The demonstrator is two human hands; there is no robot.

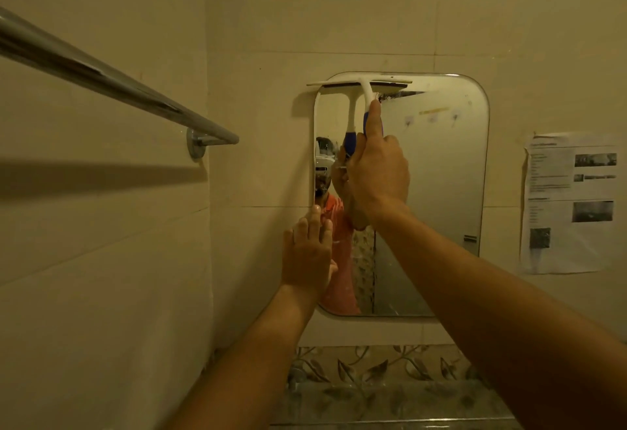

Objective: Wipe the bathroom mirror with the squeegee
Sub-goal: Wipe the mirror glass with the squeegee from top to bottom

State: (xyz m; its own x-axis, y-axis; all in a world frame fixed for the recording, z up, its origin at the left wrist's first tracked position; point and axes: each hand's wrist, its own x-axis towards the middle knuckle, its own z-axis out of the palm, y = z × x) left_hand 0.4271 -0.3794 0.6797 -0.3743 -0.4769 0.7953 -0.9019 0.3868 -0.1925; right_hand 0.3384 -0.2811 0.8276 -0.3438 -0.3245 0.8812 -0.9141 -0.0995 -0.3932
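Observation:
A rounded rectangular mirror (437, 171) hangs on the tiled wall straight ahead. A white squeegee (364, 85) with a blue grip lies with its blade flat along the mirror's top left edge. My right hand (375, 171) grips the squeegee's handle, its forefinger stretched up along the neck. My left hand (308, 253) rests flat with straight fingers on the mirror's lower left edge and the wall beside it. The glass reflects the squeegee, my hand and part of a person in an orange top.
A chrome towel rail (112, 80) juts from the left wall at head height, close to the mirror's left side. A printed paper sheet (570, 202) is stuck to the wall right of the mirror. A leaf-patterned tile band (390, 365) runs below.

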